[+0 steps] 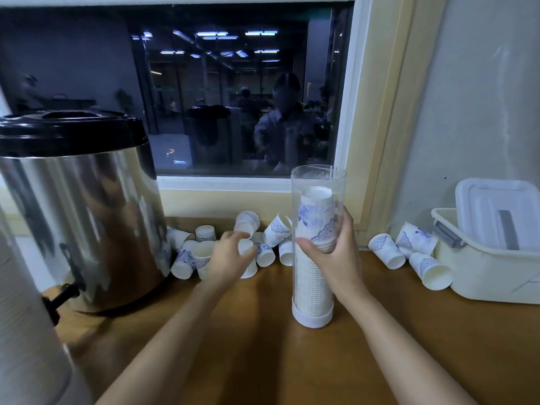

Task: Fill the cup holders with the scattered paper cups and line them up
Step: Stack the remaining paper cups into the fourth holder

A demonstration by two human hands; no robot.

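The cup holder (318, 178), a clear tube, was stood upright on the counter (257, 352). It was steadied at mid-height by the right hand (336, 255), whose fingers and thumb were wrapped round the wall. A stack (311, 282) of inverted cups was contained inside, reaching roughly two-thirds of the way up; the topmost cups were tilted off axis. The left hand (230, 255) was extended into the scattered cups (274, 229) heaped between the urn (81, 206) and the holder. Its fingers were curled round one paper cup (246, 247), though the exact contact was obscured by motion blur. Three further cups (385, 251) were lying beside the lidded box (491, 279).

For a clean insertion, it was judged that the cup was best gripped lightly at the sidewall, so that the rim was not crushed, then turned mouth-down to match the stack and lowered centrally. The tilted top cups were to be pressed level first, a skewed seat being likely to jam. The holder was to be kept vertical.
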